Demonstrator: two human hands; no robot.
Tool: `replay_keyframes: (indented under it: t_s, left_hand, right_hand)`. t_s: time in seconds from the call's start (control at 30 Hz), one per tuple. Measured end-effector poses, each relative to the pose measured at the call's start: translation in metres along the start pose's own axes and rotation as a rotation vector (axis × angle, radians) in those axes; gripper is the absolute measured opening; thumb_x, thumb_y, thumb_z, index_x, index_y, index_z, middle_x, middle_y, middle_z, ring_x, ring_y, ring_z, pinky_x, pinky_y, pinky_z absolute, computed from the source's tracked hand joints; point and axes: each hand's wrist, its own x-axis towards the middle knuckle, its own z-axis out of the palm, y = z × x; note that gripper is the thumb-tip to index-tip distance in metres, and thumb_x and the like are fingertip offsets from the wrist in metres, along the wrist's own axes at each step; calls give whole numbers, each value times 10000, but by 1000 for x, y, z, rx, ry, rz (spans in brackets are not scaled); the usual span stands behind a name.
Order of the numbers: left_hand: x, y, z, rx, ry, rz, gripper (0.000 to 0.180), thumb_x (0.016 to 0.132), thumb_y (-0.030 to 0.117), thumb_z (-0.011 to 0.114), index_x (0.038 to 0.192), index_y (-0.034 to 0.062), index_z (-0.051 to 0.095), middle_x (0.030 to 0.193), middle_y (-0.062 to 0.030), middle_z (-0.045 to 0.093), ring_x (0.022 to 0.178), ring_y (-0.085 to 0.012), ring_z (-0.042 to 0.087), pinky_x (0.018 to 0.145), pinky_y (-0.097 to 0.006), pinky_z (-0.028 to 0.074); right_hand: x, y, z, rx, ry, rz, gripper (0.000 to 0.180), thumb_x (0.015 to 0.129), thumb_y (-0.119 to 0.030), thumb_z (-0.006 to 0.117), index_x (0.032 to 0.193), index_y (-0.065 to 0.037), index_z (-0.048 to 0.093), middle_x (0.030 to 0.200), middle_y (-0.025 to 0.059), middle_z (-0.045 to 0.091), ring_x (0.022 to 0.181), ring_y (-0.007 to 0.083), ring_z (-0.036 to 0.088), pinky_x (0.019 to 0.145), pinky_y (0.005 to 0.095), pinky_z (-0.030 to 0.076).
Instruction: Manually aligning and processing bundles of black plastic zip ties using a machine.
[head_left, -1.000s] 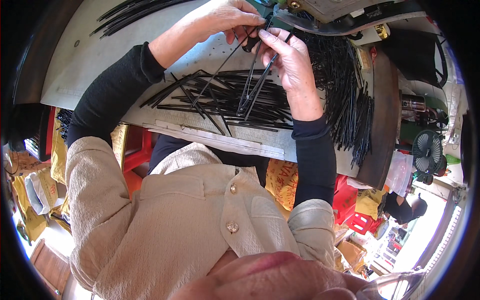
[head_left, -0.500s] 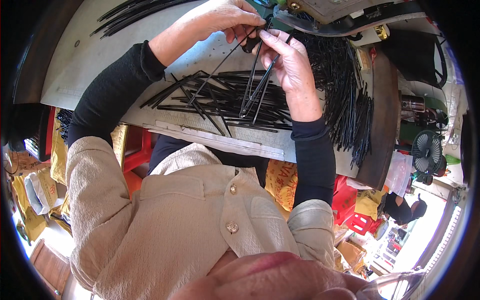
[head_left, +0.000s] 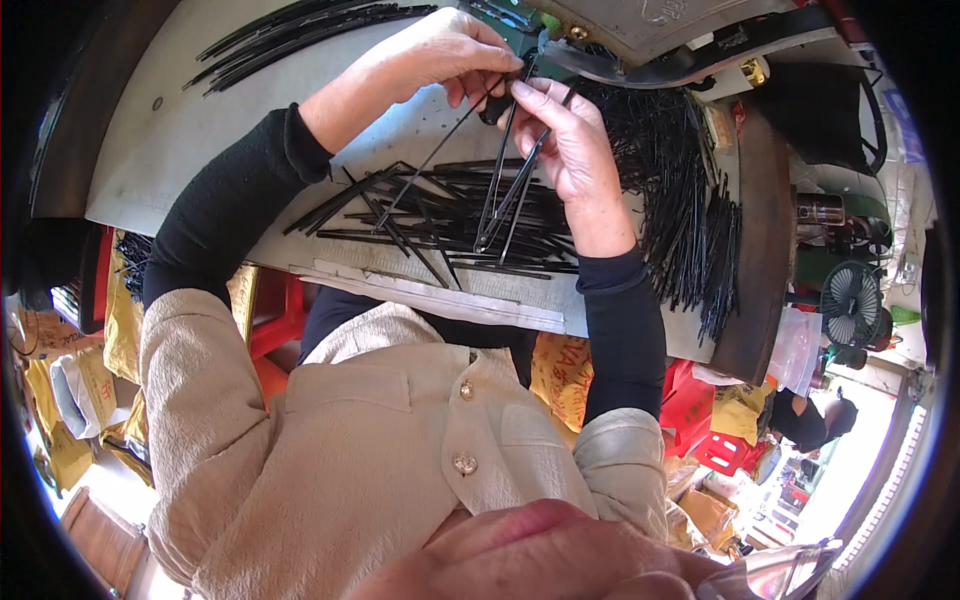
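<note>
At the far side of the table, close to a green machine part [head_left: 555, 62], my two hands meet. My left hand [head_left: 445, 58] pinches the upper end of a thin black rod [head_left: 428, 163] that slants down to the left. Thumb and fingers of my right hand [head_left: 572, 140] are closed on several black jointed rods [head_left: 520, 185], which hang toward me and come together at a small metal joint. Where the fingertips meet, the rod ends are partly hidden. Below the hands lies a loose pile of black rods [head_left: 400, 240].
A larger heap of black rods [head_left: 690, 240] covers the table's right side, by its dark edge [head_left: 750, 290]. Another bundle [head_left: 290, 45] lies at the far left. A pale machine body [head_left: 665, 35] stands at the back. Beyond the right edge is a small fan [head_left: 852, 302].
The whole view has shifted slightly, so hands and table appear a little lower. Both hands keep their pinch on the rods, fingertips still together.
</note>
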Motion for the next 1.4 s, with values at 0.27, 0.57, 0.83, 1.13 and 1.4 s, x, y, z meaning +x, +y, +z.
replay_keyframes:
  t_s: [0.27, 0.57, 0.83, 1.13, 1.4]
  left_hand:
    - [2, -5, 0, -7, -1, -1, 292, 867, 299, 603, 761, 28, 635, 614, -28, 584, 456, -88, 563, 415, -192, 445]
    - [-4, 0, 1, -35, -37, 53, 332, 856, 354, 602, 792, 31, 646, 634, -34, 599, 487, -103, 589, 464, -182, 477]
    - [-11, 4, 6, 222, -194, 24, 286, 858, 292, 619, 915, 18, 673, 703, -36, 649, 527, -87, 610, 433, -194, 455]
    - [-35, 9, 36, 903, -201, 277, 210, 755, 216, 674, 877, 46, 674, 742, -97, 665, 707, -269, 646, 669, -340, 507]
    - [-29, 2, 34, 811, -285, 202, 171, 749, 193, 662, 800, 30, 651, 692, -100, 634, 635, -250, 610, 618, -339, 479]
  right_hand:
    - [-1, -1, 3, 17, -14, -44, 176, 857, -199, 632, 899, -28, 645, 720, 72, 652, 536, 71, 535, 484, 181, 403]
    - [-8, -9, 4, 24, -41, -27, 149, 863, -175, 620, 886, -28, 627, 711, 72, 641, 537, 76, 531, 490, 197, 405]
    - [-46, -31, -28, -221, 51, 113, 241, 854, -245, 623, 940, -20, 606, 646, -8, 540, 537, 61, 475, 494, 192, 355]
    - [-97, -78, -138, -1651, 653, -89, 309, 867, -269, 607, 1063, -31, 629, 765, 61, 666, 673, 143, 611, 626, 259, 464]
    - [-75, -40, -74, -1312, 192, -109, 252, 815, -217, 630, 1023, -76, 642, 848, 79, 668, 741, 224, 638, 688, 325, 494]
